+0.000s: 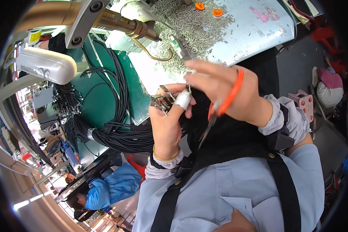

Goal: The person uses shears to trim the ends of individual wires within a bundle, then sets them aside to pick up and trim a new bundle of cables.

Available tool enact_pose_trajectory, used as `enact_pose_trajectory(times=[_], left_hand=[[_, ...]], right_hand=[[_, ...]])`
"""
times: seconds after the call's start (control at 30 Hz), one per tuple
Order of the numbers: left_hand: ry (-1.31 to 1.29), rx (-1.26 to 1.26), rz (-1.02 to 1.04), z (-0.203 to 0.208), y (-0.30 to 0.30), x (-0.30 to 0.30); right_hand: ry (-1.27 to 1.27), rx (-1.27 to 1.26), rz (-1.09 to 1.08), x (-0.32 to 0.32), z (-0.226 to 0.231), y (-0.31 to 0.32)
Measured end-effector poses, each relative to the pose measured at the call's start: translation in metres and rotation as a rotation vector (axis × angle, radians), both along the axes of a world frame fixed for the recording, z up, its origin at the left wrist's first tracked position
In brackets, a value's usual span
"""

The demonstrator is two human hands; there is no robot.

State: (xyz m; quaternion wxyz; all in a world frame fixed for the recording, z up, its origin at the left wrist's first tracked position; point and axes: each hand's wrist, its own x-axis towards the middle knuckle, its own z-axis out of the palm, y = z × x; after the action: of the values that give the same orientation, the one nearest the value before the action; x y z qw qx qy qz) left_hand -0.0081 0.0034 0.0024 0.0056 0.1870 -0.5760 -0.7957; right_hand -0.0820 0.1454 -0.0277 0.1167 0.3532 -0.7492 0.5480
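Note:
My left hand (168, 120) is closed around several cable ends (162, 99), whose small dark and metallic tips stick out beside the thumb. White tape (183, 99) wraps that thumb. Just right of it, my right hand (232, 92) holds scissors (229, 98) with orange handles; their blades point down toward my lap. Its fingers are blurred and reach to the left thumb tip, where a small light piece shows. Whether the right fingers pinch this piece, I cannot tell. A thick bundle of black cables (123, 137) runs up to my left wrist.
Many small metal pins (205, 29) lie heaped on the pale tabletop (255, 42), with two orange caps (217, 12) among them. A machine nozzle (131, 28) with a bent brass tube (158, 58) hangs over the far left. Another person in blue (112, 185) sits at lower left.

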Motion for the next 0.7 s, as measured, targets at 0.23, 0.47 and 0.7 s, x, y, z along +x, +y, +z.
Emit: enact_pose_trajectory(times=[0.23,0.47,0.7], left_hand=[[0.028,-0.211,0.051,-0.002,0.002,0.000],[-0.124,0.254,0.019,0.008,-0.003,-0.006],[-0.131,0.096,0.004,0.004,-0.002,-0.001]], right_hand=[[0.335,0.084,-0.016,0.005,-0.005,0.001],[-0.143,-0.077,0.122,0.001,-0.010,0.000],[0.065,-0.037,0.016,0.004,-0.015,-0.004]])
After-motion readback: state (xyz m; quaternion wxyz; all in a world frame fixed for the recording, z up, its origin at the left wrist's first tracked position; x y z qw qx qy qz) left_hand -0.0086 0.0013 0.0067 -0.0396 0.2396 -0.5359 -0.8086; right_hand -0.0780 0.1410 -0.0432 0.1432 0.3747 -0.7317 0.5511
